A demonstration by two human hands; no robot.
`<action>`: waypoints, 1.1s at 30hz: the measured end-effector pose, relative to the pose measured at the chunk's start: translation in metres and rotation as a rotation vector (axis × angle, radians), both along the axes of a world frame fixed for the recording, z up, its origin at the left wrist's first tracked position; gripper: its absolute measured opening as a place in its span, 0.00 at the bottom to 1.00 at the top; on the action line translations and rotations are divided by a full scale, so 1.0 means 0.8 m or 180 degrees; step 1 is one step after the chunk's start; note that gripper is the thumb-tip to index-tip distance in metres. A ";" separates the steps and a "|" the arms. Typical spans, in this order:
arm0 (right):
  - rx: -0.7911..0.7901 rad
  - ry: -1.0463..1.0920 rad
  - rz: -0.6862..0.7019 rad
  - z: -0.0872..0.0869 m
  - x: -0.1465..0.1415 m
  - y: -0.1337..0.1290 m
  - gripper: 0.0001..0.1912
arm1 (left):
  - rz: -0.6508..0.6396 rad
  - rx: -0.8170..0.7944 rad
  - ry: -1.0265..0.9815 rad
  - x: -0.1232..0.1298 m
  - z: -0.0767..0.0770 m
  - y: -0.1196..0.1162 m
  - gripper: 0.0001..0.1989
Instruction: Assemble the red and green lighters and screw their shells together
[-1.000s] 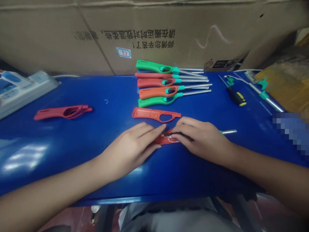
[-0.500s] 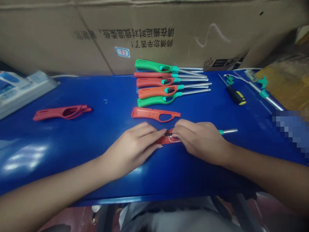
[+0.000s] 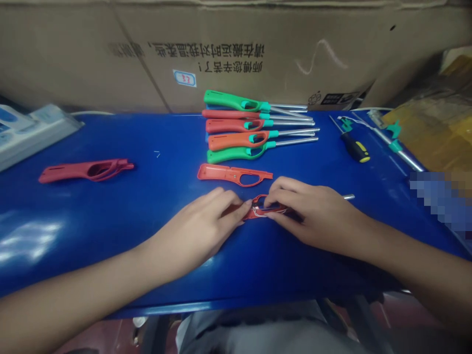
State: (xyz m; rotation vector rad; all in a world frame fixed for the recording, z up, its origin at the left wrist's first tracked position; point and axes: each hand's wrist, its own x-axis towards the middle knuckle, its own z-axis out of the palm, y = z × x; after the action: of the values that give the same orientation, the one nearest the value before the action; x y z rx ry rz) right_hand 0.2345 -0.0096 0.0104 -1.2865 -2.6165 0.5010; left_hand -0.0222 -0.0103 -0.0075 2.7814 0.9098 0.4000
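Observation:
An opened orange-red stick lighter [image 3: 252, 215] lies between my hands, with a thin white wire along its inside and a dark part near its middle. My left hand [image 3: 206, 219] is closed on its handle end, thumb and index finger pressed together over the inside. On the trigger-loop end my right hand [image 3: 313, 211] is closed, fingers bent around the frame and wire. The tip of a metal tube [image 3: 348, 197] shows beyond the right hand; the stretch between is hidden. Just behind lies a loose orange half shell [image 3: 217, 173], its hollow side up.
Several finished-looking lighters [image 3: 236, 141] are stacked at the back against a cardboard box [image 3: 147, 29]. A red lighter shell [image 3: 66, 172] lies left, near a white power strip [image 3: 44, 132]. At right are a screwdriver [image 3: 356, 147] and a tube with teal parts [image 3: 396, 146].
My right fingers have shifted and bent more, showing more of the trigger loop. My left thumb and index finger have moved in over the dark part. The view has shifted slightly.

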 end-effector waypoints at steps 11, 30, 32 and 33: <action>-0.0462 0.0736 -0.0159 -0.003 0.006 0.011 0.03 | -0.0121 0.0008 -0.0078 -0.004 -0.004 0.004 0.16; -0.0268 0.0208 0.0312 -0.005 0.011 0.015 0.05 | -0.0410 0.0282 0.0100 -0.009 0.000 0.011 0.21; -0.0209 0.0316 0.0283 -0.006 0.011 0.015 0.04 | -0.0417 0.0301 0.0139 -0.009 0.000 0.011 0.22; -0.0169 0.0422 0.0270 -0.007 0.010 0.015 0.04 | -0.0420 0.0325 0.0178 -0.009 -0.001 0.011 0.22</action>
State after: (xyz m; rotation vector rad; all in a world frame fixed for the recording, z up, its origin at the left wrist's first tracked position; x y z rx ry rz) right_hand 0.2427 0.0026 0.0050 -1.1196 -2.5715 0.6506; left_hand -0.0297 -0.0014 -0.0079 2.9388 0.7310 0.3588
